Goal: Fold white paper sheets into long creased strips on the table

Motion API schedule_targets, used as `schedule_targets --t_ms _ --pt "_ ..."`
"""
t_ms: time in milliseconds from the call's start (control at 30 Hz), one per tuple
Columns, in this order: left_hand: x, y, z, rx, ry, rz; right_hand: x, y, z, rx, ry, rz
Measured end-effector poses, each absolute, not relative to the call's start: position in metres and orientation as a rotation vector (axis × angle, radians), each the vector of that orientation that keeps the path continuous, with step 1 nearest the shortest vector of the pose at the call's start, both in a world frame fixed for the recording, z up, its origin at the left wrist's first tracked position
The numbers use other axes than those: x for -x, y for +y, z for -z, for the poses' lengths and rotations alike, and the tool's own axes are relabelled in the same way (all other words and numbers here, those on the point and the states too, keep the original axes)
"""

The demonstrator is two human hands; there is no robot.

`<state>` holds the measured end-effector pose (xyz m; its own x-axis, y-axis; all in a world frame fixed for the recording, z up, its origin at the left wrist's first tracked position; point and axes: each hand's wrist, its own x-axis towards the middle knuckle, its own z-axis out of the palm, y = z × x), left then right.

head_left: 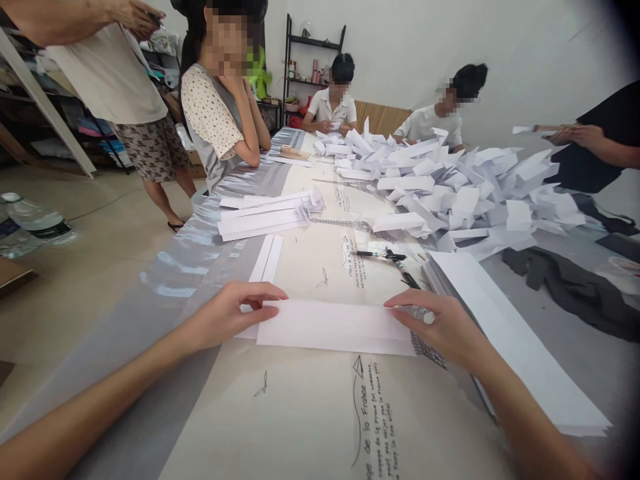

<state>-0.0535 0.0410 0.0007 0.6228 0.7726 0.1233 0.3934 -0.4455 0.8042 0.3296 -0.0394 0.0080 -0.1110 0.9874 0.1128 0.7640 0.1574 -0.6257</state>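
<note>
Between my two hands lies a white paper strip [335, 328], flat and stretched crosswise over the printed tablecloth. My left hand [235, 310] pinches its left end between thumb and fingers. At the opposite end, my right hand [435, 320] grips the upper right corner the same way. Another piece of white paper shows just under the strip's left end. Beyond my left hand rests a narrow folded paper strip [267, 258]. To the right of my right hand is a stack of long white paper sheets [520, 347].
A large heap of folded white papers [450, 187] covers the far right of the table. Several flat strips [267, 217] lie at left, pens [383, 255] near the middle, dark cloth [575, 287] at right. Several people sit or stand around the table. A water bottle [37, 219] stands on the floor.
</note>
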Motion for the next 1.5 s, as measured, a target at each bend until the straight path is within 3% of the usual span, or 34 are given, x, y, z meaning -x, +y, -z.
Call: schedule_targets --t_ms 333,1033,1500 --pt "0.053 0.036 0.015 -2.376 0.971 -0.434 -0.320 -0.045 0.001 1.513 -2.347 -0.355" --pt "0.050 0.041 0.008 -2.395 0.753 -0.397 -0.331 -0.043 -0.013 1.542 -2.320 -0.773" --pt "0.051 0.036 0.012 -2.584 0.673 -0.394 -0.335 -0.044 -0.006 1.541 -2.444 -0.584"
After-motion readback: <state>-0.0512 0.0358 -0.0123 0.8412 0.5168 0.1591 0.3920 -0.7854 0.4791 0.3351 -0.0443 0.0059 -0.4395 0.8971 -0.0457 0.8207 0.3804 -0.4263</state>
